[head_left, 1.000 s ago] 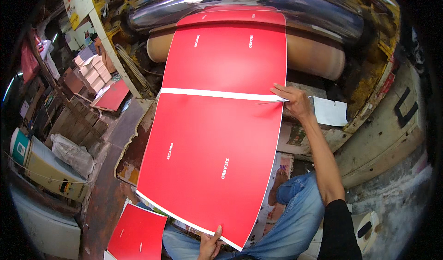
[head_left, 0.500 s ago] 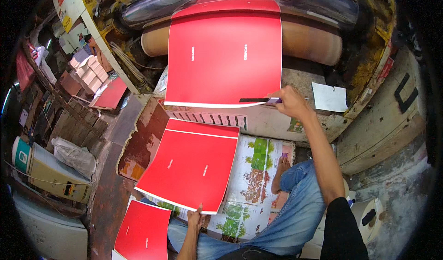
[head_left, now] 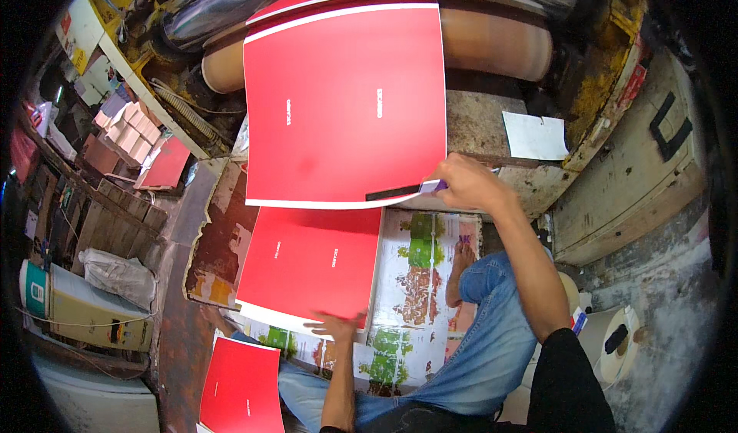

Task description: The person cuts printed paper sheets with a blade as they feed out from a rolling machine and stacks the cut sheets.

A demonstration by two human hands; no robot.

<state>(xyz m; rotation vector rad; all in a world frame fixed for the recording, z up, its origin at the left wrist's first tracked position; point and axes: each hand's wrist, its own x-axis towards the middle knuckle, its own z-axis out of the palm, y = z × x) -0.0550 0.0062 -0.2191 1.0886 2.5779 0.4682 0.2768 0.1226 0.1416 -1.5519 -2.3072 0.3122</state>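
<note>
A large red sheet with a white border (head_left: pixel 346 118) hangs from a shiny roller (head_left: pixel 369 18). My right hand (head_left: pixel 473 183) is closed around the purple-and-white end of a flat, dark-bladed knife (head_left: pixel 396 192), at the sheet's lower right corner. The blade lies along the sheet's bottom edge. Below, another red sheet (head_left: pixel 304 260) lies on what looks like a pile, its top under the hanging sheet. My left hand (head_left: pixel 336 325) rests at that sheet's lower right edge, fingers spread and partly blurred. A smaller-looking red sheet (head_left: pixel 240 379) lies at the lower left.
A brown roller (head_left: pixel 507 45) sits behind the hanging sheet, in a yellow machine frame (head_left: pixel 603 79). A white paper (head_left: pixel 536 135) lies on the ledge at right. My legs (head_left: pixel 492 325) flank a printed board (head_left: pixel 419 279). Boxes (head_left: pixel 100 302) and a plastic bag (head_left: pixel 115 279) stand at left.
The hanging sheet has come farther down, showing a white seam near the roller and covering the top of the lower sheet. My left hand has moved up and its fingers have spread.
</note>
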